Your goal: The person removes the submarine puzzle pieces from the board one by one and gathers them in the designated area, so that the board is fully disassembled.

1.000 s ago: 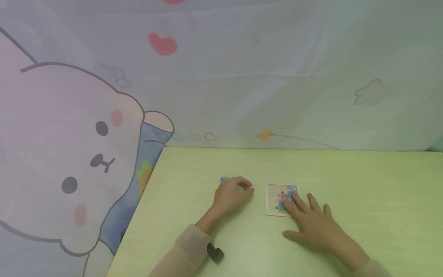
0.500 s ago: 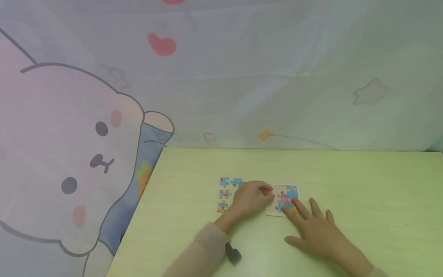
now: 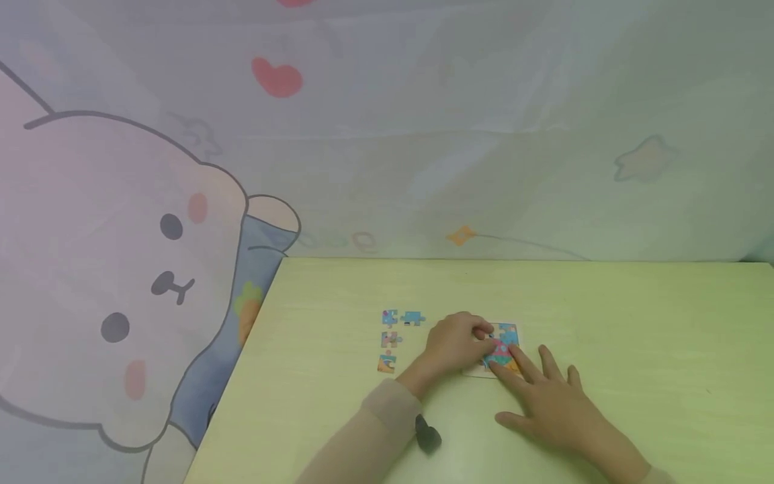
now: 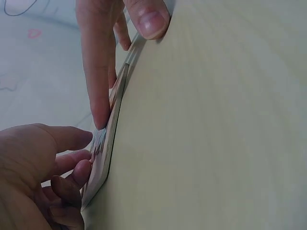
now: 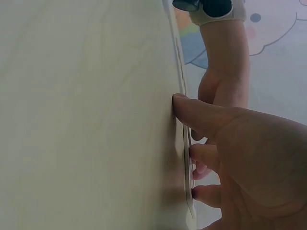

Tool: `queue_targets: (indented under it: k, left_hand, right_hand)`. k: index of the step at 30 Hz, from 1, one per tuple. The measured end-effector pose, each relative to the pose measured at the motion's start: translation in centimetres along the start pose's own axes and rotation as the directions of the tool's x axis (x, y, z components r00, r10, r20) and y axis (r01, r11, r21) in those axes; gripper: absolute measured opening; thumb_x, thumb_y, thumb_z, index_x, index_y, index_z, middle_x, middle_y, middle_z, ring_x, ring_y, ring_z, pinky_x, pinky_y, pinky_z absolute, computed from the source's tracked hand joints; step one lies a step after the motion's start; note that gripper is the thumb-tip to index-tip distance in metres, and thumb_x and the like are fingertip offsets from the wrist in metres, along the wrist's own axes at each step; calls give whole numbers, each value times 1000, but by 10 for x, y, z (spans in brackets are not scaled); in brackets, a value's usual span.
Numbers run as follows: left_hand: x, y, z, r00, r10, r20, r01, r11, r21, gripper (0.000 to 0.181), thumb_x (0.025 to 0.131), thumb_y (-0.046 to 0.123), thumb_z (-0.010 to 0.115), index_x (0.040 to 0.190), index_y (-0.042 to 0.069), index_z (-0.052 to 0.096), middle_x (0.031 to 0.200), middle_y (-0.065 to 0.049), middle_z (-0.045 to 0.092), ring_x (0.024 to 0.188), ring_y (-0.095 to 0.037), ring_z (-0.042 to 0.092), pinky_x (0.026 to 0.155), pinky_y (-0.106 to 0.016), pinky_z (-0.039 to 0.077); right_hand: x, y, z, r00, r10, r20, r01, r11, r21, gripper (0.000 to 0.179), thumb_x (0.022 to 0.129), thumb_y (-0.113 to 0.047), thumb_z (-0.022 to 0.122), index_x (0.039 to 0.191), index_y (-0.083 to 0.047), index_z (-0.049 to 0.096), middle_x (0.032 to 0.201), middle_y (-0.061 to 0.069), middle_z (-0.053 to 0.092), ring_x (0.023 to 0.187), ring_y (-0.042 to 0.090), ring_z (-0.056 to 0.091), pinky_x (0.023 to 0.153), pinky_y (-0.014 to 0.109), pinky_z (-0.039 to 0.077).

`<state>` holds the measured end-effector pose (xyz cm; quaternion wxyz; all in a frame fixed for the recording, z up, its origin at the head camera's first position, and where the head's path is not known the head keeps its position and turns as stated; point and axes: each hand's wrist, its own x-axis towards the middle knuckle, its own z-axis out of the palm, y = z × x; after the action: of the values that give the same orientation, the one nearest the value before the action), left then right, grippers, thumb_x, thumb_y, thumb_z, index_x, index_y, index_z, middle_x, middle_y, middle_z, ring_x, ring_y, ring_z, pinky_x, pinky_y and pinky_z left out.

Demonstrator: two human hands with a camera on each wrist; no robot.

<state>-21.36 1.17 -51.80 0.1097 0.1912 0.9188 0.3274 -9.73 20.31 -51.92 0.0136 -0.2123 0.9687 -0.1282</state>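
Note:
A small jigsaw puzzle [image 3: 506, 334] in a light wooden tray [image 3: 478, 375] lies on the table, partly filled with blue, pink and orange pieces. Over the tray's left part, my left hand [image 3: 458, 341] pinches a puzzle piece that its own fingers almost wholly hide. In the left wrist view the thumb and curled fingers of my left hand [image 4: 43, 167] are right at the tray's edge. My right hand [image 3: 559, 407] is spread, its fingertips resting on the puzzle's right side and the thumb apart. The right wrist view shows my right hand [image 5: 259, 158] along the tray's edge.
Several loose jigsaw pieces [image 3: 390, 339] lie left of the tray, most in a column, with a blue piece [image 3: 413, 318] beside the top one. The pale yellow-green table [image 3: 665, 349] ends at a printed cloth [image 3: 423, 168] behind.
My left hand has moved right from the loose pieces to over the tray, uncovering those pieces. My right hand has stayed nearly in place on the puzzle.

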Motion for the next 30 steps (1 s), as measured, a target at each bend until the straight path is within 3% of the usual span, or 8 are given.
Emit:
queue_targets:
  k: [30]
  left_hand:
    - [0,5,2,1000,-18,-1,18,1000,23,24,89,37,82,106,21,77,93,15,62,79,-1,57,67,-23,47]
  right_hand:
    - [0,-2,-2,1000,2,-5,-2,1000,6,74,94,-64,65,156,-27,50,165,15,34,140,66,29,90,88,31]
